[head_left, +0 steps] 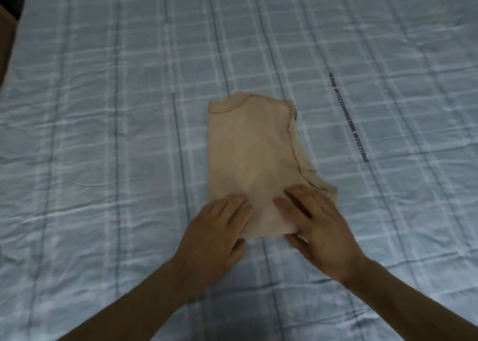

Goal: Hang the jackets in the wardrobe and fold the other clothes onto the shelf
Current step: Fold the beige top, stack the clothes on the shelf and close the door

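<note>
Beige folded shirt point(254, 157) lies lengthwise away on the bed point(103, 133); left hand point(214, 234) and right hand point(320, 227) press its near hem, fingers flat, holding nothing.

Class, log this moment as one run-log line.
stage: folding | item: beige top lying on checked bedspread | left hand: flat on near edge | right hand: flat on near edge
</note>
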The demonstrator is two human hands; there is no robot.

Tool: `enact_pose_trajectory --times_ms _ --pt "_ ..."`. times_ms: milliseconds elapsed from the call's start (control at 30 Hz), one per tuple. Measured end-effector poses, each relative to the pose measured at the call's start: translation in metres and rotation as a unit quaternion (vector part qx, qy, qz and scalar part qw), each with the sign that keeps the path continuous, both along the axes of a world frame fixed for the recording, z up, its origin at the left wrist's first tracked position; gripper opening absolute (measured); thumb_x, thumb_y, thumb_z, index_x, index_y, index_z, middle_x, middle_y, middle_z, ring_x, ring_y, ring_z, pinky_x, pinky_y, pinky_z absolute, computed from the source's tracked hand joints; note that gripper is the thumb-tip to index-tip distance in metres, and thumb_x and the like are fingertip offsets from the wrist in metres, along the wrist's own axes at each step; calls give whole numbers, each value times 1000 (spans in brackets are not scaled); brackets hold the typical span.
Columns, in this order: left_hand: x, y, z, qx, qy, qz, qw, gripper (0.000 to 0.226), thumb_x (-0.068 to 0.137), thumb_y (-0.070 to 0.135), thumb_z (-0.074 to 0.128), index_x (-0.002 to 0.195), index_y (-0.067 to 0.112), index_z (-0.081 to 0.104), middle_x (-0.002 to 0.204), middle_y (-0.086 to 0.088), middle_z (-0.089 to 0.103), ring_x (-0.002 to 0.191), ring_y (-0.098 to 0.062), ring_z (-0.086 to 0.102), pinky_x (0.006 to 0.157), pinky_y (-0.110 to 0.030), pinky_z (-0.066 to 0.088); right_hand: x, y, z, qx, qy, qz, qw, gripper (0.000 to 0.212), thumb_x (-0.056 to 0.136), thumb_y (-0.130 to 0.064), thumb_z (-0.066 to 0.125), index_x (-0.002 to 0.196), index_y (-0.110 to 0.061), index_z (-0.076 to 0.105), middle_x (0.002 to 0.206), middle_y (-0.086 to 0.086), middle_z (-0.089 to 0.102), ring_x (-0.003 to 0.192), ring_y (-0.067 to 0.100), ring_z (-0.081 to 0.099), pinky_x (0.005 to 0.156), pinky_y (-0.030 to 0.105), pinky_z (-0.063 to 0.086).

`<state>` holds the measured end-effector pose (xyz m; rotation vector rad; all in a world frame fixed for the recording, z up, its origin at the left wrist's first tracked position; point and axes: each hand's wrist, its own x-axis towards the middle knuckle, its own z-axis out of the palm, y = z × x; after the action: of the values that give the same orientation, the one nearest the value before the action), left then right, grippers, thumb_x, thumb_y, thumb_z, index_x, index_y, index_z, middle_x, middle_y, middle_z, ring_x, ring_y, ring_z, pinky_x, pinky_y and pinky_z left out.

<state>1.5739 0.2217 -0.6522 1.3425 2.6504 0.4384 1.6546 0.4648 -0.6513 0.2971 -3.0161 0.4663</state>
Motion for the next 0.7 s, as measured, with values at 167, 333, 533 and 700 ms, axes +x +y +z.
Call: enact_pose_trajectory --times_ms 167,333,533,700 --pt "-6 10 -8 32 49 33 998 39 76 11 71 114 11 65 124 -7 66 103 -26 65 84 -36 52 1 -4 -11 26 16 -19 999 62 80 -11 77 138 -9 56 138 13 57 130 32 52 109 47 41" --pt "-10 9 13 55 -6 68 996 30 66 5 82 90 16 67 83 -1 69 62 -22 62 48 -29 48 -8 -3 8 -22 24 -35 999 53 72 -14 83 122 -11 67 121 8 67 109 28 63 87 40 54" --pt "24 -17 47 1 -101 13 995 19 73 25 49 91 30 53 76 9 63 61 -17 62 49 -29 49 35 -14 35 -41 -46 18 998 49 72 -19 79 118 -20 63 113 -1 68 90 24 68 71 33 56" --pt "23 -26 76 60 -250 -1 966 13 85 24 51 91 27 62 79 13 64 68 -5 57 61 -21 36 50 -1 64 -157 -183 32 970 37 87 -36 63 123 -33 57 103 -24 62 84 -10 57 72 9 42"
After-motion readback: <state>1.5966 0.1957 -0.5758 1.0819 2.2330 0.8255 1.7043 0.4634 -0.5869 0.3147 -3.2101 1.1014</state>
